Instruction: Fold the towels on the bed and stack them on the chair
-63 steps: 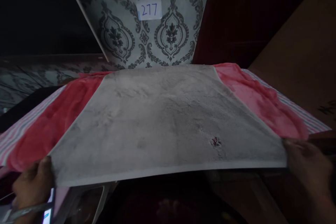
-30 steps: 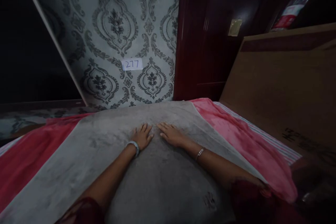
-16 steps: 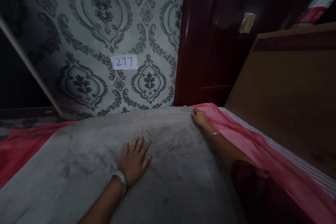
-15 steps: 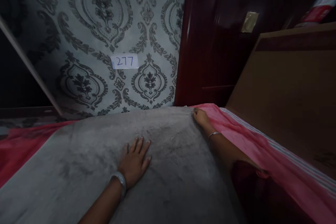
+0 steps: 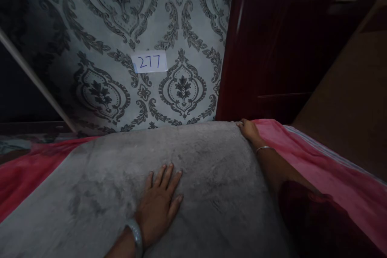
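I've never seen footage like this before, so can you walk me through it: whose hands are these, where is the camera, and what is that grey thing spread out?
The camera sits on a person's head and looks forward and down, so both arms are that person's own. The left hand lies flat, fingers spread, on a grey fuzzy cloth. The right hand reaches to the cloth's far right corner; whether it pinches the corner is hard to tell. Each wrist wears a bangle. Under the grey cloth lies a pink cloth, showing on both sides. Behind stands patterned wallpaper with a paper label reading 277, next to a dark red wooden door.
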`<state>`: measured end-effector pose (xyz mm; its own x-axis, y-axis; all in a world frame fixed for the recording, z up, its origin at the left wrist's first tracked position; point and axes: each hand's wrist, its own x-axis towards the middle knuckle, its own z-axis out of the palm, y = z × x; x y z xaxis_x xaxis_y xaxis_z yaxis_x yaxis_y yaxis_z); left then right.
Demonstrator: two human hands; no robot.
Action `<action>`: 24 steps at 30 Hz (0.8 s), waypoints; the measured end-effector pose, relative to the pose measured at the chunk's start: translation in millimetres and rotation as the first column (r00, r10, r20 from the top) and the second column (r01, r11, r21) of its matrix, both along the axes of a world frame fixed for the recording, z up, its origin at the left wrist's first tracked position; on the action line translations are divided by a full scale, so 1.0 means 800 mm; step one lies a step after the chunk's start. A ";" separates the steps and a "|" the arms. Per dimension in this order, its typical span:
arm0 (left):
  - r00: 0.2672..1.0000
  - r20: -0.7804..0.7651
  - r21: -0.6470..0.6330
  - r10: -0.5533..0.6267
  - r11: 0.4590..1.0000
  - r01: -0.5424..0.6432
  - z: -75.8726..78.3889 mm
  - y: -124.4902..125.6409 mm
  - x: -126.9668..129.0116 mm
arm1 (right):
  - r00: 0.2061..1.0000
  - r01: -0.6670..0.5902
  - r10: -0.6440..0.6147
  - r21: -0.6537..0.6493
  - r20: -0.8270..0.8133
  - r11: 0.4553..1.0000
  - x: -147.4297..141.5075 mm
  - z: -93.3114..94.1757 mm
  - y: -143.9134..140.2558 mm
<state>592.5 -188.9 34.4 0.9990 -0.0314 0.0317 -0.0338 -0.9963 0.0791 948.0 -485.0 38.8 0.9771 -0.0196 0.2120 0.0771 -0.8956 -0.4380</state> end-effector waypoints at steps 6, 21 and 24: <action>1.000 -0.019 -0.030 0.001 1.000 -0.001 0.003 -0.002 -0.002 | 0.999 0.000 -0.003 0.052 0.044 0.999 0.001 -0.011 -0.006; 0.999 -0.046 -0.133 -0.003 0.991 -0.003 0.017 -0.010 -0.010 | 0.988 -0.140 0.110 0.317 0.111 0.938 -0.021 0.002 -0.011; 0.998 -0.058 -0.169 0.015 0.985 -0.024 0.021 -0.014 -0.016 | 0.993 -0.120 0.113 0.281 0.039 0.952 -0.024 0.003 -0.014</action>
<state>579.8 -200.0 50.9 0.9997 -0.0107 -0.0215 -0.0051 -0.9688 0.2479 929.1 -496.1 41.4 0.9711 0.0320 0.2364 0.1864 -0.7199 -0.6686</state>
